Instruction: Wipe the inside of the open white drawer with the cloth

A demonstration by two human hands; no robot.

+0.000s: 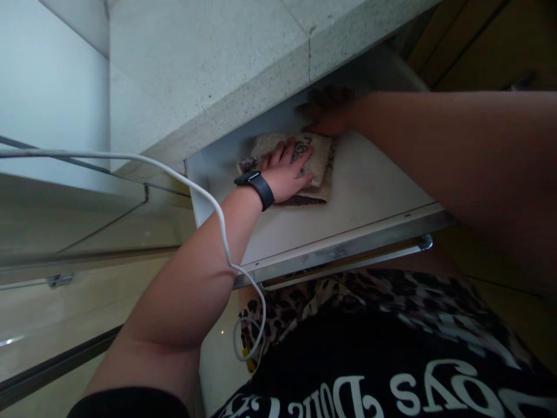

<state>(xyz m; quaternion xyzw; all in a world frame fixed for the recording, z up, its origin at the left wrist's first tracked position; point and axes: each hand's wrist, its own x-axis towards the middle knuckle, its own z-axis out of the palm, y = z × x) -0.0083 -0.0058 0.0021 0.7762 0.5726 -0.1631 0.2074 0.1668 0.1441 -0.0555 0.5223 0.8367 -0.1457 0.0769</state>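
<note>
A folded beige patterned cloth (319, 159) lies inside an open white drawer (374, 191) under a stone countertop (209, 64). My left hand (289, 171), with a black watch on the wrist, rests flat on the cloth with fingers stretched out. My right hand (328, 113) reaches deeper into the drawer, just beyond the cloth's far edge, fingers spread in the shadow under the counter. It holds nothing that I can see.
The drawer's metal front rail and handle (348, 249) stand out toward my body. A white cable (217, 215) hangs across my left forearm. Pale glossy floor and a glass panel lie to the left; wooden cabinet fronts (478, 40) are at the upper right.
</note>
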